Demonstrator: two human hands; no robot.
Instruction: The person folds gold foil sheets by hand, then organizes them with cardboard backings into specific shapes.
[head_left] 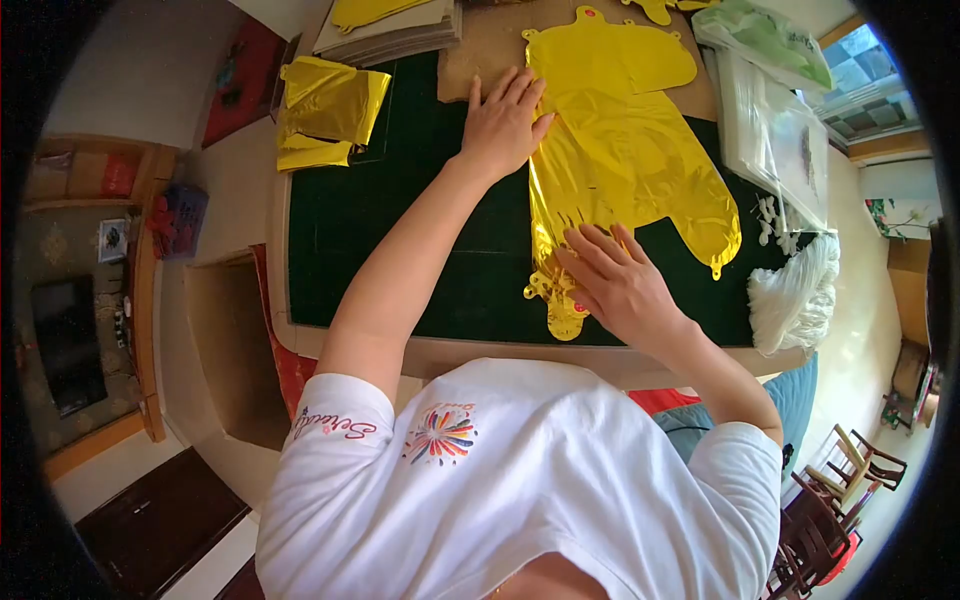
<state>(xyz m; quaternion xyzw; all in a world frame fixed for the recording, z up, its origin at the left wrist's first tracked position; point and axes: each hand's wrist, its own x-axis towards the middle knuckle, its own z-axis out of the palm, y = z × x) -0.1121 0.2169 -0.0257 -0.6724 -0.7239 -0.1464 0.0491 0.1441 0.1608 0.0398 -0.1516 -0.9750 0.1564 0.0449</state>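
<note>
A large gold foil balloon [625, 140], uninflated, lies flat on the dark green table top [420, 270]. My left hand [503, 125] is at its upper left edge, fingers stretched out and thumb touching the foil. Lower down, my right hand [625, 285] lies palm down with fingers apart over the balloon's lower left part. Crumpled gold foil with small tabs [562, 310] sticks out beside and under that hand. Whether it belongs to the same balloon is hidden.
Folded gold foil [330, 110] lies at the table's left. A paper stack [400, 35] and brown cardboard [480, 50] are at the back. Along the right are clear plastic bags [770, 140], a green-white bag [765, 40] and a bundle of white strings [797, 295].
</note>
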